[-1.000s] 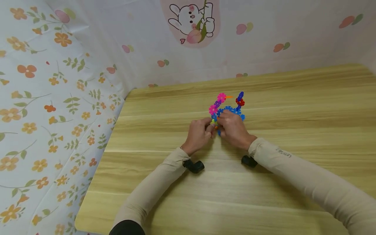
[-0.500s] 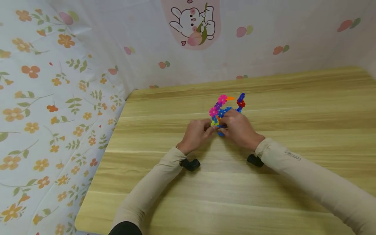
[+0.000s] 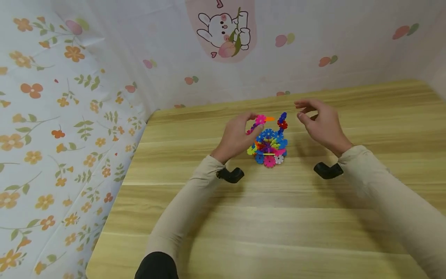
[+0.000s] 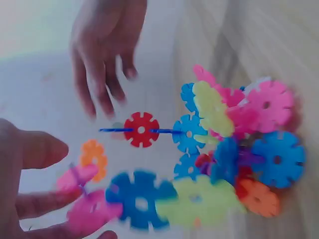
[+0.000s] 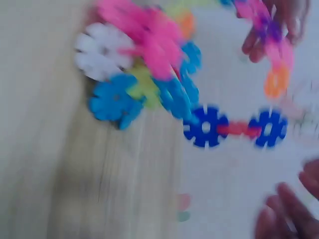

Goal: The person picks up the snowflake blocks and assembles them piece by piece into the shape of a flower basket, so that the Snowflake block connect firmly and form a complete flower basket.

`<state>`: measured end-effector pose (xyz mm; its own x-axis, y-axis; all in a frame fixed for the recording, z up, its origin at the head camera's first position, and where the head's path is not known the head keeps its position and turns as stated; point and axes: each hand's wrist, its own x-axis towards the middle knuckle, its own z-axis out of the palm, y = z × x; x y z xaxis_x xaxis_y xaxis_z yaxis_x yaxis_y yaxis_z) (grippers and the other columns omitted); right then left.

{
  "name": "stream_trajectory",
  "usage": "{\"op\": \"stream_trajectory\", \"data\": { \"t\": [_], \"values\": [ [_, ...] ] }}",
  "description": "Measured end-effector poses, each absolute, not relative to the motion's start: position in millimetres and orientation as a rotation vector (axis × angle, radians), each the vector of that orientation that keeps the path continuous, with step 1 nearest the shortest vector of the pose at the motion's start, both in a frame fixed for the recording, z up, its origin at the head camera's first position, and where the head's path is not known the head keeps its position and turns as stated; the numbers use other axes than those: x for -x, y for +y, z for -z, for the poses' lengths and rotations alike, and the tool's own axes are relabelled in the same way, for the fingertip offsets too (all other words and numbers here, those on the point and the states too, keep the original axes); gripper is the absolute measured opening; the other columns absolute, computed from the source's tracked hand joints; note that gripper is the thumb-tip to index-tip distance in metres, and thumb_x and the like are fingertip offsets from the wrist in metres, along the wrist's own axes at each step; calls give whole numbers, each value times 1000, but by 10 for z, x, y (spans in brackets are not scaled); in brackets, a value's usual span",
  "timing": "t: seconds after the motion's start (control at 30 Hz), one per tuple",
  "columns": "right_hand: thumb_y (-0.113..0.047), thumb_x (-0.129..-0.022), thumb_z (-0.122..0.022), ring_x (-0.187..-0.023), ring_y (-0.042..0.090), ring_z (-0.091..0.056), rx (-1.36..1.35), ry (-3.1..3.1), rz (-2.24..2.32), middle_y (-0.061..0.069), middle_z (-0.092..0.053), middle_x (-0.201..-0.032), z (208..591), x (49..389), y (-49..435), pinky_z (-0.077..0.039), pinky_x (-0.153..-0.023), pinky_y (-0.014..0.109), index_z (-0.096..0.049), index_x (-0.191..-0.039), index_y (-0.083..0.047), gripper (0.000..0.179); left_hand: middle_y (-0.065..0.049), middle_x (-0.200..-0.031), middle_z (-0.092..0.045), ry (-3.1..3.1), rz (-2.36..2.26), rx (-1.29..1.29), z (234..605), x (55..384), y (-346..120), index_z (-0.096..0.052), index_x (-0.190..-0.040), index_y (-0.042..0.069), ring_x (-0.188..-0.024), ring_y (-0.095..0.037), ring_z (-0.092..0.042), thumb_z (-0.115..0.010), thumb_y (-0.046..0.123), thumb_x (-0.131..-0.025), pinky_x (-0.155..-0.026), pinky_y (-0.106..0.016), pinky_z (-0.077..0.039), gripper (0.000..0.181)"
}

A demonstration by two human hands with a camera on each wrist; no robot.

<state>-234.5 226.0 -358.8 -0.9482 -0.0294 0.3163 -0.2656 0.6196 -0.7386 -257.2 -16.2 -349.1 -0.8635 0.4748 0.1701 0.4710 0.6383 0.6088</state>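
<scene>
A figure built of interlocking plastic snowflake discs (image 3: 268,134) stands on the table, its body mixing blue, yellow, pink, red and purple pieces. At its left rises a pink and purple chain (image 3: 259,119) ending in an orange disc (image 4: 93,159). A second chain, dark blue with a red disc (image 4: 141,130), rises at its right. My left hand (image 3: 235,137) is at the pink chain, thumb and fingers spread around it, a fingertip right at a pink disc (image 4: 92,211). My right hand (image 3: 324,124) hovers apart, right of the figure, fingers loosely bent and holding nothing.
The wood-grain table (image 3: 265,232) extends all around the figure. Behind it hangs a pale cloth (image 3: 313,23) with fruit prints and a rabbit; a floral cloth (image 3: 62,155) hangs at the left. Black curved pieces (image 3: 231,175) sit at both wrists.
The right hand has let go of the figure and moved right and up. The left hand has shifted from the yellow disc low on the left side up to the pink chain.
</scene>
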Motion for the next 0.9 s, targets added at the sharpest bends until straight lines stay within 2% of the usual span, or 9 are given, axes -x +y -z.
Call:
{"op": "stream_trajectory", "data": {
  "t": [0.07,0.13,0.17,0.23,0.3,0.43,0.57,0.73,0.9],
  "values": [
    [-20,-104,-53,-117,31,-57,-210,-2713,-1386,17,-60,-137,3598,2457,2293,-49,-89,28,-57,-139,-10,37,-9,-118,-70,2855,-967,-848,3474,2642,-40,-56,-138,7,-99,-20,-66,-56,33,-102,-90,-29,-54,44],
    [-22,-105,-52,-121,32,-57,-235,-2809,-1464,17,-59,-140,3621,2540,2281,-51,-91,37,-57,-140,-9,37,-6,-91,-68,2844,-960,-872,3482,2685,43,-58,-135,6,-72,-16,-60,-56,30,-102,-71,-23,-50,41],
    [-23,-105,-52,-120,33,-58,-245,-2834,-1475,17,-60,-138,3637,2567,2264,-53,-91,37,-59,-137,-8,36,-4,-77,-62,2831,-979,-873,3492,2696,66,-59,-133,6,-60,-15,-52,-57,29,-102,-60,-21,-44,39],
    [-22,-104,-53,-117,32,-60,-254,-2845,-1480,17,-63,-132,3656,2587,2220,-54,-89,36,-65,-129,-5,32,0,-63,-47,2786,-1054,-864,3511,2700,81,-60,-130,6,-51,-12,-41,-58,26,-101,-51,-20,-33,35],
    [-21,-104,-54,-115,32,-60,-258,-2827,-1463,19,-64,-127,3667,2589,2181,-53,-89,37,-67,-123,-3,29,1,-63,-46,2733,-1146,-865,3523,2692,65,-62,-127,7,-51,-11,-39,-60,24,-101,-51,-19,-32,31],
    [-20,-104,-55,-113,30,-59,-293,-2784,-1441,20,-66,-121,3682,2574,2161,-51,-93,47,-69,-118,-3,26,-4,-87,-68,2675,-1230,-900,3538,2676,22,-63,-125,7,-67,-11,-57,-60,24,-101,-61,-16,-43,29],
    [-20,-103,-56,-110,27,-59,-314,-2762,-1425,18,-67,-118,3704,2556,2192,-51,-89,39,-70,-115,-4,25,-8,-104,-74,2687,-1210,-947,3527,2660,27,-65,-121,6,-79,-13,-64,-59,24,-102,-68,-14,-48,27],
    [-20,-102,-58,-110,27,-60,-333,-2743,-1420,17,-68,-118,3700,2554,2197,-50,-84,28,-72,-114,-5,23,-10,-96,-72,2729,-1156,-957,3512,2644,47,-65,-122,4,-72,-13,-60,-59,21,-102,-63,-14,-45,27],
    [-18,-102,-59,-104,26,-61,-354,-2723,-1429,16,-69,-116,3693,2562,2191,-47,-76,15,-73,-113,-6,21,-7,-76,-64,2820,-1039,-1031,3495,2631,97,-64,-123,1,-60,-11,-49,-59,20,-102,-56,-14,-34,28]
  ]
}}
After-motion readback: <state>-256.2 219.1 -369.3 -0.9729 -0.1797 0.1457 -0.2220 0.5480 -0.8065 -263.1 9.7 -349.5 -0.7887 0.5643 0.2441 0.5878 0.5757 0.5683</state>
